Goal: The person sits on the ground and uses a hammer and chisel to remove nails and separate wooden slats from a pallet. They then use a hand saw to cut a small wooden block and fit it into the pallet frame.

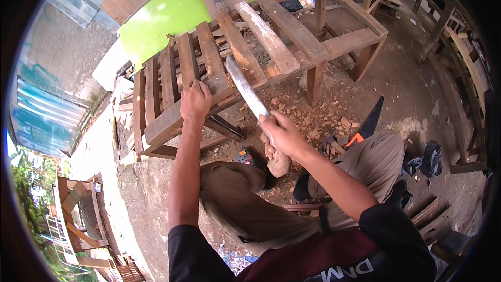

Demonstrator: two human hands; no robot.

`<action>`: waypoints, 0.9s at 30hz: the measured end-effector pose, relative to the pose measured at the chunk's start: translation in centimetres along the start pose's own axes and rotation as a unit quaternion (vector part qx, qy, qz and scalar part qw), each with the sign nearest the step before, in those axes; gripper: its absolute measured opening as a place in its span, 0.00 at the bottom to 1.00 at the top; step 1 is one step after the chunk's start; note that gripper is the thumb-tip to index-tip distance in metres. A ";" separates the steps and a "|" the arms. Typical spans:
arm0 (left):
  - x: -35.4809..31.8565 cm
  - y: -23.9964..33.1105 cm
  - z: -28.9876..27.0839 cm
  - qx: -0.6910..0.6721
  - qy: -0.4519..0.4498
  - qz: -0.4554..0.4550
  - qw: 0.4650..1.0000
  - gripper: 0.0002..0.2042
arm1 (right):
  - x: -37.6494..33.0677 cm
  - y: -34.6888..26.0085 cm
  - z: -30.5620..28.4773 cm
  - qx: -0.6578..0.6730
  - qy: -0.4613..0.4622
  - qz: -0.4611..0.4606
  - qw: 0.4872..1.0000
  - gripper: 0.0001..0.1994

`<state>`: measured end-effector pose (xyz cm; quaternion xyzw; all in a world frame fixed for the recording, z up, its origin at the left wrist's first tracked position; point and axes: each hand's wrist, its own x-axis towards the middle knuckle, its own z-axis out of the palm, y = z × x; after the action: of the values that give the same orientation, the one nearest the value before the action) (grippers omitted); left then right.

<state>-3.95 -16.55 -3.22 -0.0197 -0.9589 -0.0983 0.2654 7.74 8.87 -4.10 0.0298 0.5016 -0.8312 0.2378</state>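
My right hand (281, 134) is wrapped round the wooden handle of a machete (245, 86). Its pale blade points up and away to the left, with the tip over the slats. The thick rounded butt of the handle sticks out below my fist. My left hand (195, 100) is closed on the front rail (166, 125) of a slatted wooden bench frame, at the near end of a slat (187, 60); its fingertips are hidden. Several brown slats lie across the frame, and one board (266, 36) has whitish patches.
Wood chips (313, 117) litter the ground under the frame. A handsaw (369, 122) with an orange-and-black handle lies by my right knee. A broom (219, 1) leans behind the frame. Wooden furniture (464, 62) stands at the right, near a black plastic bag (431, 159).
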 end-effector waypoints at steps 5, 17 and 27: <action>0.2 0.0 0.0 0.000 0.008 0.010 1.000 0.15 | -0.4 -0.9 0.9 -0.168 -0.033 0.044 0.984 0.14; 0.2 -0.2 0.0 0.009 -0.001 -0.004 1.000 0.16 | 1.0 0.0 1.0 -0.035 0.069 -0.076 0.994 0.10; -0.1 -0.3 -0.2 0.005 0.011 0.002 1.000 0.16 | 1.1 -1.3 0.9 -0.085 0.069 -0.028 0.994 0.11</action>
<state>-3.79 -16.88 -3.19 -0.0191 -0.9565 -0.0928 0.2760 6.38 8.23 -2.90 0.0527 0.5861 -0.7879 0.1815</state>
